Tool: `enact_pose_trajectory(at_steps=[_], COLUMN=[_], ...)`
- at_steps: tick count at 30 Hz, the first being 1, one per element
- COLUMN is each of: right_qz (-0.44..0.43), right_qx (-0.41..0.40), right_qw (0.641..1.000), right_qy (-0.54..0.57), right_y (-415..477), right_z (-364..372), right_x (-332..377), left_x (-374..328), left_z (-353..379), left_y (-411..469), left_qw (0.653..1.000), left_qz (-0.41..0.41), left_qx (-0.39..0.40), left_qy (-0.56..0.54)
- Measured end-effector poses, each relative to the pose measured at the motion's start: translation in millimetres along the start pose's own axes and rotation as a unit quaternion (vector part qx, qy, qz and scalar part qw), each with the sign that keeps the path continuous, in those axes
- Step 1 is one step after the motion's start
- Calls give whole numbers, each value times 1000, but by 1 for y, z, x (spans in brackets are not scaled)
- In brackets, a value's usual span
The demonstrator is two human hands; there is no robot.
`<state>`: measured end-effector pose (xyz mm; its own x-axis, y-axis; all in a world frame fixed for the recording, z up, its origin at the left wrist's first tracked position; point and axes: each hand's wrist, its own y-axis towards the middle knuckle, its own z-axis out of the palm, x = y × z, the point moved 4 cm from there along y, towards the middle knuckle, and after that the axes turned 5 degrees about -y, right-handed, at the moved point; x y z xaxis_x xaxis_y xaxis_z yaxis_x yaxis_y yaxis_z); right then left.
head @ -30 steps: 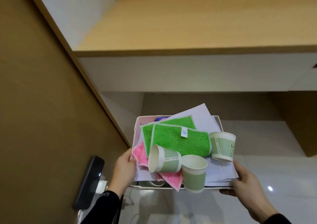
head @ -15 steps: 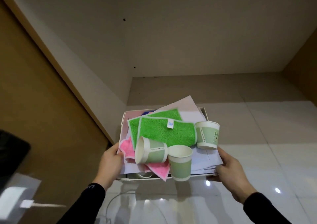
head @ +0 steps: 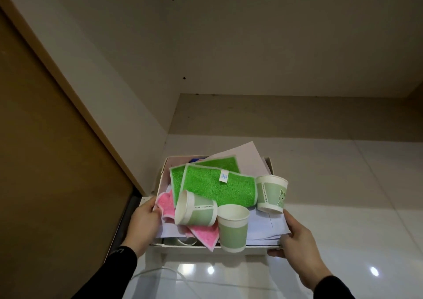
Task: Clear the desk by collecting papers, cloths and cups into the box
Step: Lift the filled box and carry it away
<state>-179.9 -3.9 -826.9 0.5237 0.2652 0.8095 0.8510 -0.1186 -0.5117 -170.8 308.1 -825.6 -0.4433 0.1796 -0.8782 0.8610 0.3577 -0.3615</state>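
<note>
Box (head: pixel 206 249), heaped with papers (head: pixel 263 226), cloths (head: pixel 219 189) and cups (head: pixel 232 227), is hanging between both hands over the glossy floor (head: pixel 343 207); left hand (head: pixel 144 225) and right hand (head: pixel 297 241) fingers are clamping its short ends, long axis running hand to hand.

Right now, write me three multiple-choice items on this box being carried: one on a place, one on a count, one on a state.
1. Where is the left hand?
A. on the box's left side
B. on top of the green cloth
C. inside a cup

2. How many paper cups show?
A. one
B. three
C. five

3. How does the leftmost cup sit?
A. upright
B. upside down
C. on its side

Answers:
1 A: it grips the left edge, while the right hand grips the right.
2 B: the leftmost cup, the middle cup and the right cup.
3 C: its open mouth faces left, lying on the pink cloth.
</note>
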Motion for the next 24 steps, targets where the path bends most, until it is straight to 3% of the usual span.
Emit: enact_pose_trajectory(at_steps=[5, 14, 21, 24], right_qz=[-14, -11, 1, 32], right_qx=[3, -44, -30, -16], right_qw=[1000, 998, 998, 998], right_qy=[3, 37, 48, 50], right_y=[12, 64, 85, 79], right_z=[8, 20, 19, 12], right_x=[14, 45, 58, 59], left_x=[0, -30, -31, -37], left_z=[0, 12, 13, 13], left_y=[19, 67, 95, 90], left_qw=[999, 992, 994, 992], left_qz=[28, -20, -24, -9], left_qx=[-14, -60, -61, -105], left_qy=[27, -109, -92, -68])
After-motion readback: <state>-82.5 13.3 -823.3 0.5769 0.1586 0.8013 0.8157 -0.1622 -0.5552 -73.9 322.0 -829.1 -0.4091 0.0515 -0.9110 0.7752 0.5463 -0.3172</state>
